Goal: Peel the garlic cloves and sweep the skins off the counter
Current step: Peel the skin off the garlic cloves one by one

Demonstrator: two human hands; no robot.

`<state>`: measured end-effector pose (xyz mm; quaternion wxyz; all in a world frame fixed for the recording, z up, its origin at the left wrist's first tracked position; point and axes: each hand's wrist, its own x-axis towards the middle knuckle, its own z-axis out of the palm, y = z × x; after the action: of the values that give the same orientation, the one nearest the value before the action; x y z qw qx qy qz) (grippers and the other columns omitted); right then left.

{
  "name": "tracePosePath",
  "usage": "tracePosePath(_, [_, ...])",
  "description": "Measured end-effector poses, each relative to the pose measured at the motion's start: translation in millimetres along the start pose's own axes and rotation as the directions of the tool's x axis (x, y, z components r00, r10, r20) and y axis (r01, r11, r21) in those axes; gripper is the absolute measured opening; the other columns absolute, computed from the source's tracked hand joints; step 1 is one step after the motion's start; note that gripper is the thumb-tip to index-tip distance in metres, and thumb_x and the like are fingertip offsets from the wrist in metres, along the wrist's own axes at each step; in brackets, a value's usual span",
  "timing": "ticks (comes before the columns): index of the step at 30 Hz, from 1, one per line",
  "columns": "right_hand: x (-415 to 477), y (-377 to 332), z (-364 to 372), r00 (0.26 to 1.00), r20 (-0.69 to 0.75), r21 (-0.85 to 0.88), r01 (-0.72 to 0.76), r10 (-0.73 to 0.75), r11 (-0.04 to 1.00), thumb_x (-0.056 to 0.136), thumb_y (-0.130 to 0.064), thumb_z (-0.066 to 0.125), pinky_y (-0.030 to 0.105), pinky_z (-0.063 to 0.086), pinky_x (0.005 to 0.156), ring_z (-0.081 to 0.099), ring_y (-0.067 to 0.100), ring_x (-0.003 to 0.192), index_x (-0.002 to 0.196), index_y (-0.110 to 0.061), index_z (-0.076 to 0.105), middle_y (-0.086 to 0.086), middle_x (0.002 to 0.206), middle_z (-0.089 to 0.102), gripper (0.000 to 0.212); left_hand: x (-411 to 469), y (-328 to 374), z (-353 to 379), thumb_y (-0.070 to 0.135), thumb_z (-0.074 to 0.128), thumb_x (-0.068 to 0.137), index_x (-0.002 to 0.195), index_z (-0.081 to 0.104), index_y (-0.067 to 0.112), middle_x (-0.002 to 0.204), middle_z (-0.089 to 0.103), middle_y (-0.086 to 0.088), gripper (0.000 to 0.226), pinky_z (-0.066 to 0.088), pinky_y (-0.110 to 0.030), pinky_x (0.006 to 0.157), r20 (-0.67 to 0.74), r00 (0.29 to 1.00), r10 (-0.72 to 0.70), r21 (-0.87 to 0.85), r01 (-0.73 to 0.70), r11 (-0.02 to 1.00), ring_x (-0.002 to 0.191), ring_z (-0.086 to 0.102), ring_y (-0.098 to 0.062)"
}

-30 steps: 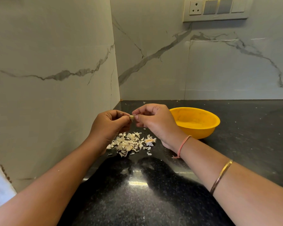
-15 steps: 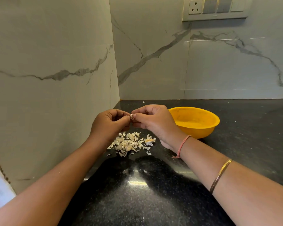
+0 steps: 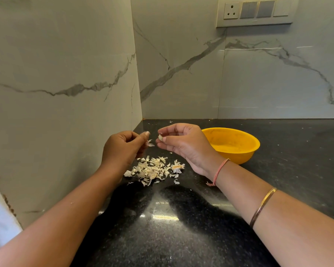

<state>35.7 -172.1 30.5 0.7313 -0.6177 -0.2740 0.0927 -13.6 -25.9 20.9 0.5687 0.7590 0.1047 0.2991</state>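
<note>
I see a black worktop (image 3: 181,237) flecked with fine pale specks, and grey-white walls (image 3: 66,54) veined in dark grey. The bowl (image 3: 231,149) is yellow, the skins (image 3: 154,169) off-white and tan, the garlic clove (image 3: 160,137) cream, the wrist thread (image 3: 220,170) pink, the bangle (image 3: 263,206) gold.

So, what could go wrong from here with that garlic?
The clove is only pinched in the right hand, over the counter rather than the bowl, so it might slip and roll away. The flake of skin at the left hand is light and could drift past the pile of skins, scattering more bits to sweep.
</note>
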Motion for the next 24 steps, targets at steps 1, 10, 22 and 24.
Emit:
tracePosePath(1, [-0.1,-0.3,-0.2,1.000,-0.002,0.010,-0.002,0.002,1.000,0.083,0.013,0.059,0.029,0.058,0.076,0.067,0.018,0.077,0.096,0.003,0.063,0.012,0.084,0.065,0.016,-0.3,-0.1,-0.2,0.025,0.069,0.083,0.071,0.067,0.012,0.069,0.067,-0.007,0.017,0.055,-0.035,0.070,0.012,1.000,0.019,0.033,-0.020,0.999,0.062,0.060,-0.017])
tracePosePath(10, [2.3,1.0,-0.3,0.998,-0.061,0.011,0.003,-0.002,1.000,0.083,0.005,0.063,0.027,0.057,0.073,0.064,0.014,0.079,0.093,-0.006,0.066,0.007,0.085,0.067,0.015,-5.7,4.8,2.1,0.015,0.065,0.085,0.081,0.069,0.024,0.078,0.067,0.001,0.011,0.052,-0.027,0.067,0.134,0.989,0.070,0.029,-0.075,0.997,0.069,0.059,-0.011])
tracePosePath(22, [-2.6,3.0,5.3,0.995,-0.036,-0.081,0.090,-0.093,0.993,0.083,0.008,0.062,0.021,0.057,0.067,0.066,0.011,0.074,0.096,0.004,0.065,0.012,0.085,0.065,0.014,-7.7,6.7,4.6,0.016,0.068,0.083,0.078,0.069,0.025,0.079,0.070,-0.005,0.010,0.055,-0.037,0.073,0.131,0.985,0.109,0.015,-0.112,0.994,0.077,0.063,-0.021])
tracePosePath(24, [-2.8,3.0,5.5,0.994,-0.034,-0.111,0.100,-0.104,0.989,0.082,0.008,0.063,0.021,0.057,0.067,0.066,0.010,0.073,0.095,0.003,0.065,0.012,0.085,0.064,0.014,-7.8,6.6,4.9,0.015,0.068,0.083,0.077,0.069,0.025,0.079,0.071,-0.008,0.012,0.055,-0.040,0.075,0.126,0.985,0.119,0.028,-0.124,0.992,0.075,0.063,-0.023])
